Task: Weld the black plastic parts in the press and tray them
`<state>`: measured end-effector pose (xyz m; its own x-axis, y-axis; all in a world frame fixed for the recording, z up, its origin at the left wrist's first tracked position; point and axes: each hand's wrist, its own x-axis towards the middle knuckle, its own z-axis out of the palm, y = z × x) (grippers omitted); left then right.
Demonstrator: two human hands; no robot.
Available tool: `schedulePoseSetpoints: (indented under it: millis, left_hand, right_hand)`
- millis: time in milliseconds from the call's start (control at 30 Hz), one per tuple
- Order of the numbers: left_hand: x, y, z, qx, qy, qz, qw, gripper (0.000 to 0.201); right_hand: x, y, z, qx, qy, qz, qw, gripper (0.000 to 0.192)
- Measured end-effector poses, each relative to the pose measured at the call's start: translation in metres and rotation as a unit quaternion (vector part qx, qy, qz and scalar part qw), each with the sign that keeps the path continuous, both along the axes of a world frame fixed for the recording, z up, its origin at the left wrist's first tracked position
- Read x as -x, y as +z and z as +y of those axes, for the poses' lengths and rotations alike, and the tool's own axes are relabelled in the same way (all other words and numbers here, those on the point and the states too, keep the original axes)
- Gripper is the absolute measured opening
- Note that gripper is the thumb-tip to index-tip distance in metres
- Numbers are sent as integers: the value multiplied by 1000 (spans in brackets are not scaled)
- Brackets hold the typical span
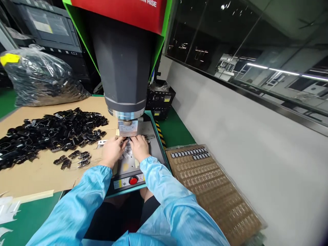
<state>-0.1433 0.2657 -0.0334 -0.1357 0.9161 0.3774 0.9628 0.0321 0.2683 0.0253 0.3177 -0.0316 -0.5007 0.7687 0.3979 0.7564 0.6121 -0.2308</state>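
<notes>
Touching a dark part (128,139), long axis hidden.

Light is moderate and fairly even over the cardboard (98,160) at eight o'clock and the pale wall (230,130) at three. Dark glass (202,44) spans one to two o'clock, crossed by bright white tubes (284,71) between two and three. Glare streaks the plastic bag (46,82) at ten; the black parts (51,136) at nine glint. Deep shadow fills the gap toward seven. Blur softens the tray (212,181) between four and five. The edge at four darkens; wide-angle distortion stretches the blue sleeves (174,194) at five and eight.
</notes>
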Motion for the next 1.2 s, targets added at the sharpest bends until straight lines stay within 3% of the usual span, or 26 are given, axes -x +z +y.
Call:
schedulePoseSetpoints:
  millis: [200,400,533,700,800,900,1033,1200]
  left_hand:
    - [-7,4,2,47,-20,71,996,47]
    - [2,15,-6,60,-42,45,996,52]
    - [31,2,-53,40,-61,-29,997,68]
    - [66,-42,-138,97,-117,-26,988,70]
    - [71,-61,-167,122,-110,-6,986,77]
    - [69,-65,-172,134,-95,17,986,78]
    - [67,-59,-168,145,-91,34,985,75]
    - [66,-56,-169,152,-87,25,984,76]
  right_hand:
    - [2,7,-10,4,-8,-31,999,35]
    - [-12,10,-6,53,7,30,998,45]
    - [-72,7,-22,67,27,95,993,50]
    - [-170,-9,-59,72,65,52,994,70]
    - [-200,-19,-72,100,55,-9,993,81]
    - [-207,-23,-75,111,57,-54,991,81]
    - [-205,-22,-73,114,55,-56,990,79]
    - [-189,-20,-72,108,41,-3,993,59]
